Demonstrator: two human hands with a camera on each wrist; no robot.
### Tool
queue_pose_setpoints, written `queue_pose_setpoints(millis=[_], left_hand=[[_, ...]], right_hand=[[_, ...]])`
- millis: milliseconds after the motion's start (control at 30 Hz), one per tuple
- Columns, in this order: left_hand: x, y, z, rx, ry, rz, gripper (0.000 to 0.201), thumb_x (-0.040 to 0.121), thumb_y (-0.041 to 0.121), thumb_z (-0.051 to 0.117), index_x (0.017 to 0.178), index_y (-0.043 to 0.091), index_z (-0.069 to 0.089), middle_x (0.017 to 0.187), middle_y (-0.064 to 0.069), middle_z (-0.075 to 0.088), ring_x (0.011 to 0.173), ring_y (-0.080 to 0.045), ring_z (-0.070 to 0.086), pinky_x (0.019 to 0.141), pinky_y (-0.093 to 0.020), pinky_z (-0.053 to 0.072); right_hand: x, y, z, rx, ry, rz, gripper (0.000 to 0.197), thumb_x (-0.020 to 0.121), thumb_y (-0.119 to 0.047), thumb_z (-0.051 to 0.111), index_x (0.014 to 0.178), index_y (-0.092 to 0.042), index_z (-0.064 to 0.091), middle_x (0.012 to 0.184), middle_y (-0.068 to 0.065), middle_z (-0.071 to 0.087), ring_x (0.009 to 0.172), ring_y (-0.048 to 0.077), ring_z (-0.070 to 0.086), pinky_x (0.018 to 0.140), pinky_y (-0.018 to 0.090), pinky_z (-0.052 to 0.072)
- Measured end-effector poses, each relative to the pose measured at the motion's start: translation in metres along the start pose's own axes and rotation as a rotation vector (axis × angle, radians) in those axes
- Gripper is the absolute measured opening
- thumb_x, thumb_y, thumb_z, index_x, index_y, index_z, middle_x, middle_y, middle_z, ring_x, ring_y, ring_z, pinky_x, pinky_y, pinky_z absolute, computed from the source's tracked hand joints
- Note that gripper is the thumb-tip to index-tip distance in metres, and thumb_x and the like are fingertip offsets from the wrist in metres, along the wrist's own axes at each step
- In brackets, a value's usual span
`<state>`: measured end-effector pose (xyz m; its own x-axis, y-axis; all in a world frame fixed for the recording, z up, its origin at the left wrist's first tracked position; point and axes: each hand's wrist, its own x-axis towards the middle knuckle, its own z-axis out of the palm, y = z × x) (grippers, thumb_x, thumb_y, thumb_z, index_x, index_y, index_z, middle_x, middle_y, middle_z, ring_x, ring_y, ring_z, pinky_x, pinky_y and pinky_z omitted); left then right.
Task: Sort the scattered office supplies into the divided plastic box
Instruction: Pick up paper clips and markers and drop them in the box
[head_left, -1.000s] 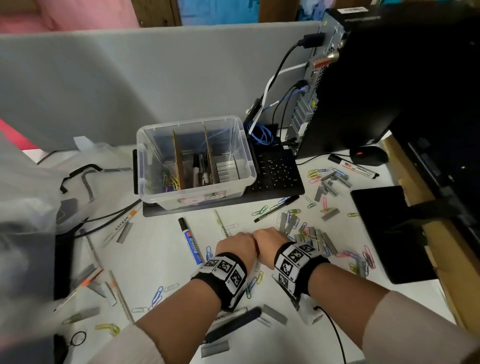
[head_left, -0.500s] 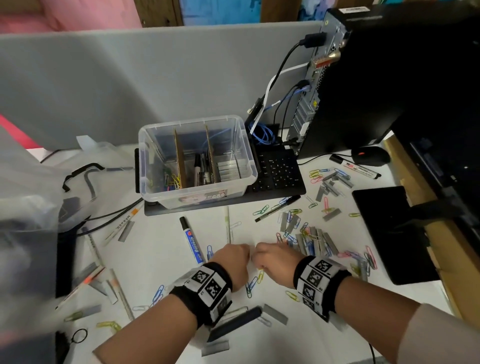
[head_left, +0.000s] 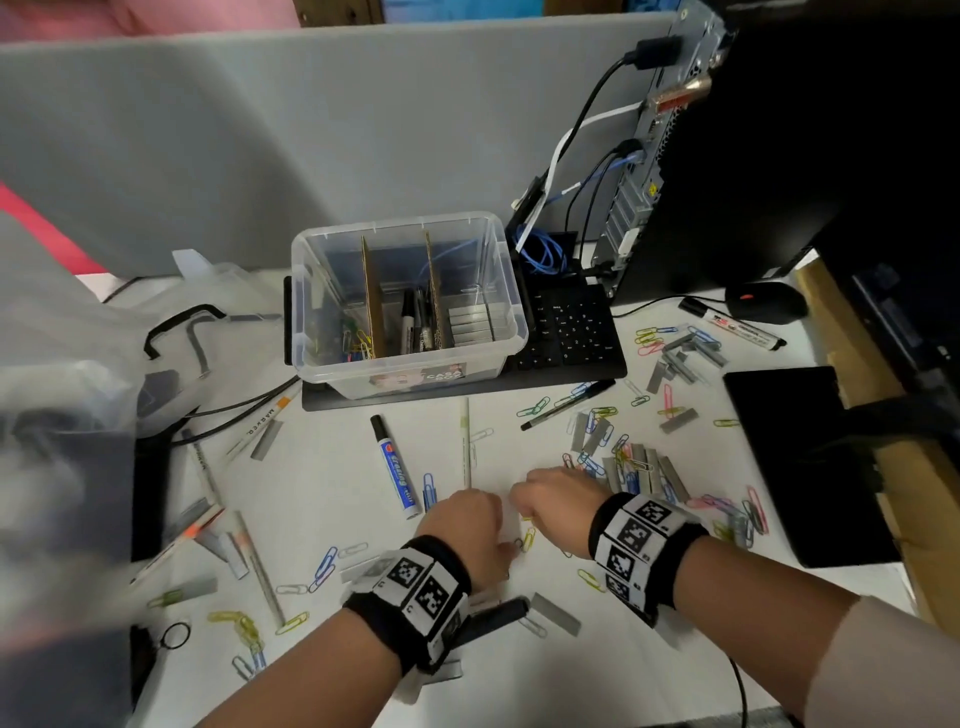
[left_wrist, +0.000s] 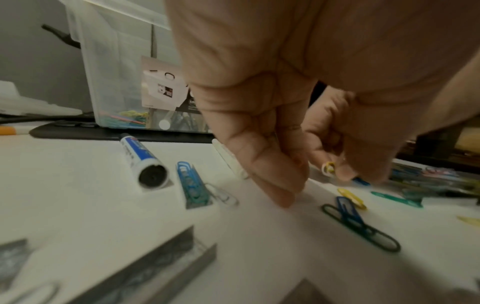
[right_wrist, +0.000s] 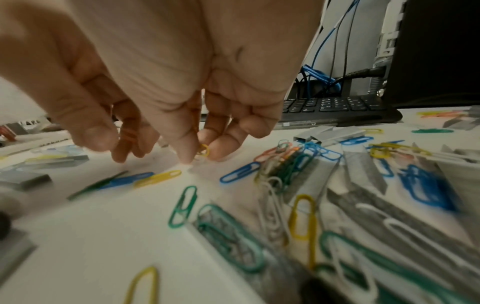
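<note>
The clear divided box (head_left: 410, 376) stands at the back on a keyboard, holding paper clips (head_left: 356, 338) on the left, markers (head_left: 415, 322) in the middle and staple strips (head_left: 478, 325) on the right. My right hand (head_left: 545, 499) hovers just above the table, pinching a yellow paper clip (right_wrist: 203, 151) and a white one between thumb and fingers. My left hand (head_left: 467, 525) is close beside it, its thumb (left_wrist: 272, 185) pointing down at the table. A thin orange wire, apparently a paper clip (right_wrist: 124, 131), shows between its curled fingers. A blue marker (head_left: 395, 470) lies to the left.
Coloured clips and staple strips (head_left: 644, 473) lie thick to the right of my hands, and pens and more clips to the left. A keyboard (head_left: 571, 332), computer tower (head_left: 779, 156), mouse (head_left: 763, 301) and black pad (head_left: 800, 457) fill the right. A plastic bag (head_left: 67, 415) lies at the left.
A second ago my fists touched; they have drawn slightly apart and come a little nearer to me, low over the clips.
</note>
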<state>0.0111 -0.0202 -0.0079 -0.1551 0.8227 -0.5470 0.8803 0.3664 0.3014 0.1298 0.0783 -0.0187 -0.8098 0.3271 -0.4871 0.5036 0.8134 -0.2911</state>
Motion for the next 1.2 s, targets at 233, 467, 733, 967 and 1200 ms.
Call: queue_pose_setpoints(millis=[233,467,733,967,1200], left_hand=[[0.007,0.012,0.007,0.075,0.006,-0.003,0.032,0.089,0.026,0.056,0.118,0.014,0.053,0.117,-0.008,0.055,0.105,-0.027,0.059,0.089,-0.033,0.045],[0.021,0.011,0.006,0.065,-0.015,-0.022,0.023,0.09,0.016,0.056,0.112,0.008,0.058,0.115,-0.011,0.062,0.107,-0.028,0.06,0.087,-0.032,0.046],[0.024,0.014,0.008,0.039,-0.053,-0.03,0.019,0.086,0.009,0.054,0.104,0.008,0.061,0.109,-0.011,0.063,0.101,-0.029,0.062,0.084,-0.033,0.051],[0.021,0.011,0.009,-0.018,-0.031,-0.005,0.021,0.083,0.004,0.052,0.1,0.01,0.063,0.106,-0.008,0.064,0.098,-0.027,0.062,0.084,-0.032,0.052],[0.024,0.013,0.005,-0.118,-0.005,0.214,0.026,0.078,-0.002,0.05,0.095,0.011,0.064,0.101,-0.005,0.066,0.095,-0.023,0.06,0.078,-0.025,0.046]], right_hand=[[-0.007,-0.002,0.001,0.065,-0.033,-0.074,0.016,0.088,-0.006,0.053,0.095,-0.015,0.063,0.109,0.004,0.054,0.096,0.028,0.057,0.082,0.034,0.046],[-0.006,-0.003,0.006,-0.114,-0.074,-0.136,0.029,0.09,-0.005,0.048,0.113,-0.014,0.063,0.114,0.008,0.061,0.102,0.031,0.059,0.087,0.038,0.048],[-0.007,-0.013,0.005,-0.171,-0.105,-0.071,0.028,0.09,-0.005,0.047,0.113,-0.009,0.063,0.114,0.012,0.059,0.101,0.033,0.06,0.088,0.042,0.049],[-0.017,0.0,0.002,0.038,-0.076,0.034,0.025,0.089,-0.002,0.046,0.102,-0.015,0.062,0.1,0.007,0.058,0.094,0.027,0.057,0.081,0.032,0.046],[-0.046,0.036,-0.006,0.218,-0.006,0.186,0.021,0.086,-0.006,0.053,0.072,-0.021,0.049,0.07,-0.006,0.048,0.076,0.018,0.049,0.059,0.024,0.035]])
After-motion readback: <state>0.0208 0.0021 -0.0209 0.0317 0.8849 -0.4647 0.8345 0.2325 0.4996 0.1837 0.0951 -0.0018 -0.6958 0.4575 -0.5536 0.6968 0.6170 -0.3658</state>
